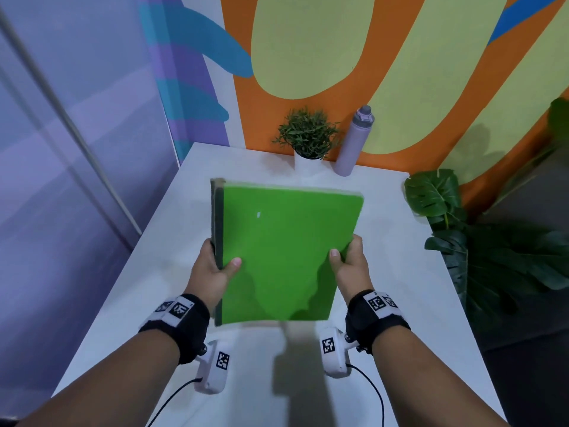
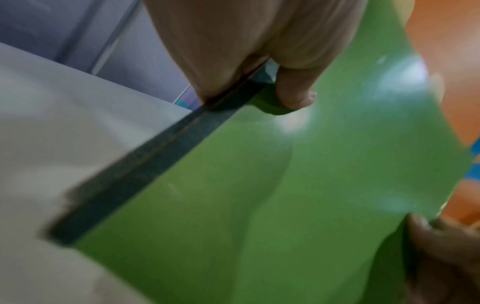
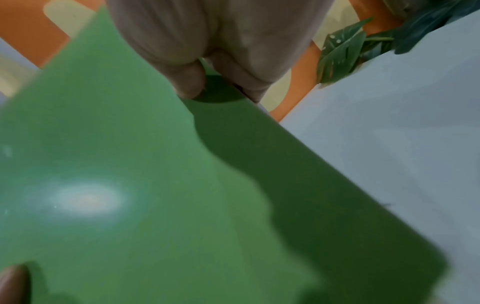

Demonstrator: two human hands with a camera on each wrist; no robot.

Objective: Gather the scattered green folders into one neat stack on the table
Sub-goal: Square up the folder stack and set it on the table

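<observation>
A stack of green folders [image 1: 283, 251] with a dark spine edge on its left is held above the white table [image 1: 147, 272], tilted toward me. My left hand [image 1: 215, 269] grips the spine side, thumb on the top cover and fingers underneath. My right hand [image 1: 348, 260] grips the opposite edge the same way. In the left wrist view the left thumb presses the green cover [image 2: 259, 195] beside the dark spine [image 2: 145, 164]. The right wrist view shows the right thumb on the cover [image 3: 130, 164]. How many folders the stack holds is not visible.
A small potted plant [image 1: 308, 134] and a lilac water bottle [image 1: 354, 140] stand at the table's far edge against the painted wall. A large leafy plant [image 1: 492, 241] rises off the table's right side. A purple glass wall runs along the left.
</observation>
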